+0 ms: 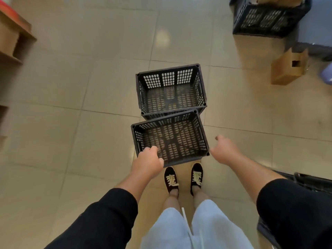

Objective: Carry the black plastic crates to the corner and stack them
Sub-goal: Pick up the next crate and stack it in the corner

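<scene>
Left hand [150, 163] grips near crate [170, 139] rim; right hand [224, 150] loose beside, bare tile floor [89, 87] around.

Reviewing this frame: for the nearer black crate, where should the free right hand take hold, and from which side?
Probably the top rim of the nearer black crate at its right short wall, coming from the right. The left hand already grips the near-left rim, so an opposite hold should balance it. The right hand hangs beside that wall, holding nothing, and the open top leaves the rim free.
</scene>
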